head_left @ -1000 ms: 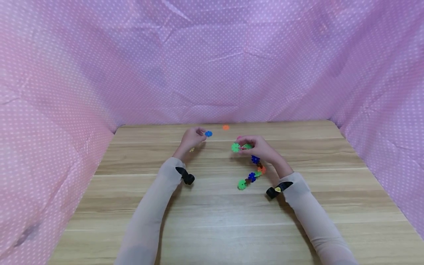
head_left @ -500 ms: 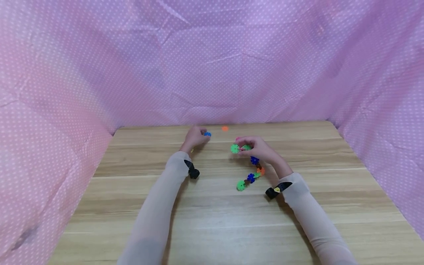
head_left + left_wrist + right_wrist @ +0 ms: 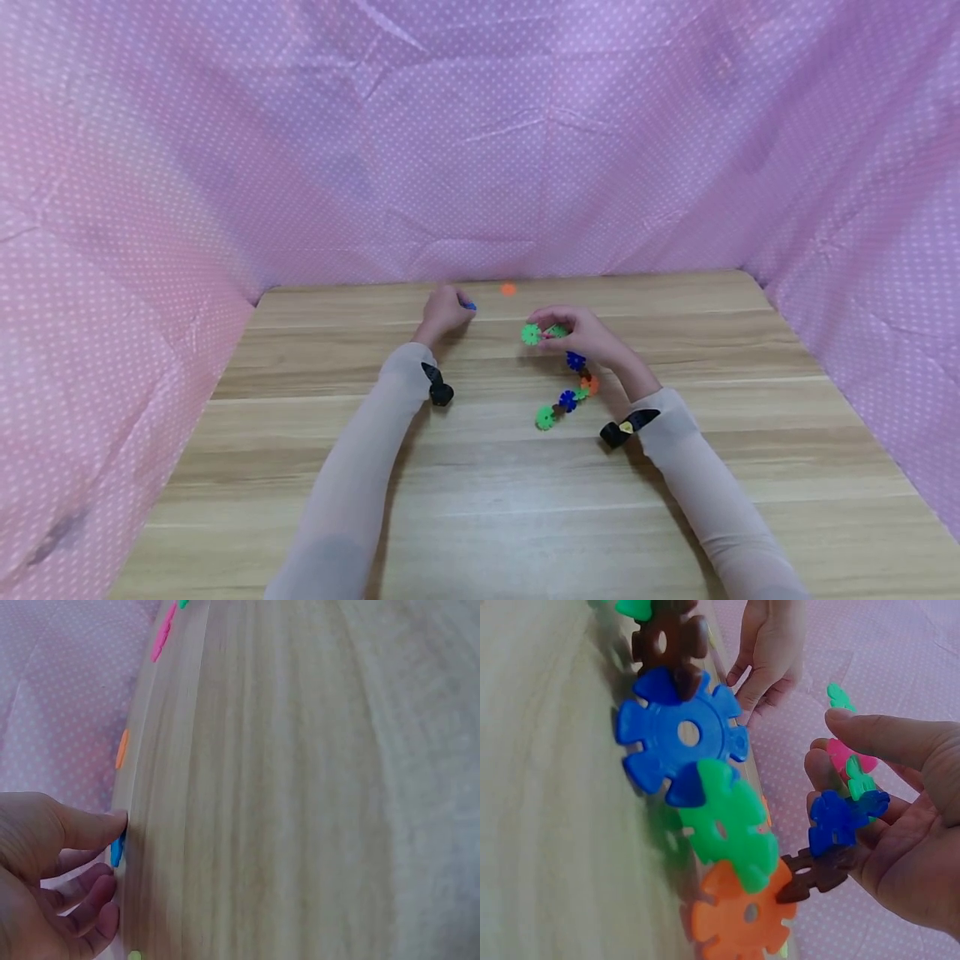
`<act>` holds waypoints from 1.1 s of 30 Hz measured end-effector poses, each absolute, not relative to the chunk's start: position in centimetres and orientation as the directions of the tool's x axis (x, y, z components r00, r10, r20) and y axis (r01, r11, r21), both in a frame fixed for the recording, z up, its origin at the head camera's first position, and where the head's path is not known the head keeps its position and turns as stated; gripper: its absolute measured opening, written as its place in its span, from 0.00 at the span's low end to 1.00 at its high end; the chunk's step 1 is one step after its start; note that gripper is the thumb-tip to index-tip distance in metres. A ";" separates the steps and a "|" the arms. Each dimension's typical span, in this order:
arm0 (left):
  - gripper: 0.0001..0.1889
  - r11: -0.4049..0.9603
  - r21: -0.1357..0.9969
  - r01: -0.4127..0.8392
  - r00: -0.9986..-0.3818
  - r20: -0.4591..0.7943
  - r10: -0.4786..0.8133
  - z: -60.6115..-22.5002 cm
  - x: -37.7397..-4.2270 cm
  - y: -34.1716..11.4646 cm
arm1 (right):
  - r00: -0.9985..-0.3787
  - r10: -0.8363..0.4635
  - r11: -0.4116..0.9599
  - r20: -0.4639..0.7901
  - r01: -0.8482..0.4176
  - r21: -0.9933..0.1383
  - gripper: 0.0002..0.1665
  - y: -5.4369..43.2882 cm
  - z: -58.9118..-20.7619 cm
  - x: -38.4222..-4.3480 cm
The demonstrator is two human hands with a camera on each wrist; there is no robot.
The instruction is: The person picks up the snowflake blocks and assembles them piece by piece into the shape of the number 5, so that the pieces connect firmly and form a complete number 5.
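In the head view, my left hand [image 3: 444,311] is at the far side of the table, over a blue snowflake disc [image 3: 468,306]. The left wrist view has its thumb and a finger pinching that disc [image 3: 117,849] at the tabletop. My right hand [image 3: 581,331] holds up one end of a chain of interlocked snowflake discs [image 3: 567,402], thumb and fingertips around a pink disc [image 3: 853,759] joined to green ones. The chain's green end disc [image 3: 531,334] sticks out left of the fingers. Blue, brown, orange and green discs trail down toward me, ending at a green disc [image 3: 545,417].
A loose orange disc [image 3: 508,289] lies near the table's back edge, right of my left hand. The left wrist view catches a yellow-green piece [image 3: 134,955] at its bottom edge. Pink dotted cloth [image 3: 480,167] walls in the wooden table [image 3: 487,517].
My left hand has moved slightly right and closed over the blue disc, which is now mostly covered. The small yellow piece beside the left wrist is hidden in the head view. My right hand stays put.
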State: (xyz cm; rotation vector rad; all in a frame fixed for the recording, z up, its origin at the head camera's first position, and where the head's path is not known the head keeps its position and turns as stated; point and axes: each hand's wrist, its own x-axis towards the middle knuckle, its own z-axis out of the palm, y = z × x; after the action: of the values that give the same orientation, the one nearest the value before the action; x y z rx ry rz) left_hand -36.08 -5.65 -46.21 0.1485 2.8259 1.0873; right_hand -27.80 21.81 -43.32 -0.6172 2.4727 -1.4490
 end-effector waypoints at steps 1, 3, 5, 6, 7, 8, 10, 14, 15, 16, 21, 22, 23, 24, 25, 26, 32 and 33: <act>0.14 0.733 0.679 0.050 -0.989 -0.071 0.133 -46.1 -36.0 -5.7 | -0.891 -0.452 0.426 0.030 -0.245 -0.871 0.24 21.8 -43.3 -27.8; 0.17 0.725 0.687 0.048 -0.988 -0.075 0.137 -46.0 -35.9 -5.7 | -0.892 -0.452 0.425 0.029 -0.243 -0.872 0.24 21.8 -43.5 -27.8; 0.18 0.721 0.692 0.047 -0.986 -0.082 0.143 -45.8 -35.9 -5.8 | -0.890 -0.456 0.426 0.031 -0.248 -0.870 0.24 21.8 -43.5 -27.9; 0.18 0.719 0.693 0.047 -0.985 -0.085 0.147 -45.8 -35.9 -5.8 | -0.889 -0.457 0.427 0.030 -0.249 -0.869 0.24 21.8 -43.5 -27.9; 0.17 0.719 0.693 0.049 -0.985 -0.088 0.152 -45.7 -35.9 -5.8 | -0.888 -0.458 0.428 0.030 -0.250 -0.868 0.25 21.8 -43.5 -27.9; 0.17 0.719 0.693 0.049 -0.984 -0.092 0.156 -45.7 -35.9 -5.8 | -0.887 -0.460 0.430 0.032 -0.254 -0.866 0.25 21.8 -43.5 -27.9; 0.15 0.719 0.693 0.052 -0.982 -0.095 0.162 -45.6 -35.8 -5.8 | -0.885 -0.464 0.431 0.037 -0.263 -0.863 0.26 21.8 -43.5 -27.9; 0.14 0.722 0.690 0.057 -0.981 -0.096 0.169 -45.6 -35.9 -5.9 | -0.880 -0.471 0.426 0.054 -0.280 -0.860 0.26 21.9 -43.6 -28.0; 0.14 0.723 0.689 0.057 -0.981 -0.096 0.169 -45.7 -35.9 -5.9 | -0.880 -0.471 0.424 0.056 -0.282 -0.861 0.25 21.9 -43.6 -28.0; 0.13 0.724 0.687 0.057 -0.981 -0.096 0.169 -45.7 -35.8 -5.9 | -0.880 -0.472 0.423 0.059 -0.284 -0.860 0.25 21.9 -43.6 -28.0; 0.12 0.726 0.685 0.061 -0.980 -0.098 0.175 -45.7 -35.8 -6.0 | -0.885 -0.461 0.424 0.061 -0.280 -0.861 0.24 21.9 -43.5 -27.9; 0.12 0.726 0.685 0.062 -0.979 -0.099 0.177 -45.6 -35.7 -6.0 | -0.886 -0.459 0.427 0.062 -0.281 -0.859 0.24 21.9 -43.5 -27.9; 0.11 0.726 0.685 0.063 -0.979 -0.099 0.179 -45.6 -35.7 -6.1 | -0.889 -0.454 0.431 0.063 -0.281 -0.858 0.24 21.9 -43.5 -27.9; 0.11 0.725 0.686 0.063 -0.979 -0.101 0.180 -45.6 -35.7 -6.1 | -0.891 -0.449 0.434 0.064 -0.280 -0.856 0.23 21.9 -43.5 -27.9; 0.11 0.725 0.686 0.062 -0.978 -0.103 0.181 -45.6 -35.6 -6.1 | -0.894 -0.444 0.435 0.065 -0.279 -0.856 0.23 21.9 -43.5 -27.9; 0.11 0.724 0.687 0.060 -0.978 -0.105 0.181 -45.6 -35.6 -6.1 | -0.896 -0.439 0.436 0.067 -0.278 -0.856 0.23 21.9 -43.6 -27.9; 0.11 0.725 0.687 0.052 -0.977 -0.114 0.179 -45.4 -35.4 -6.1 | -0.902 -0.425 0.442 0.071 -0.275 -0.854 0.24 22.0 -43.5 -28.0; 0.12 0.725 0.686 0.049 -0.977 -0.117 0.177 -45.4 -35.4 -6.1 | -0.902 -0.426 0.443 0.070 -0.276 -0.853 0.25 22.1 -43.5 -28.0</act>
State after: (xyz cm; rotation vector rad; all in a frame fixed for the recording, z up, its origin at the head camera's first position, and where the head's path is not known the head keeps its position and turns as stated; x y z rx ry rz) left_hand -35.37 -6.11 -45.40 0.1818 2.7543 1.0884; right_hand -27.96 22.06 -43.55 -0.6212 2.5341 -1.4528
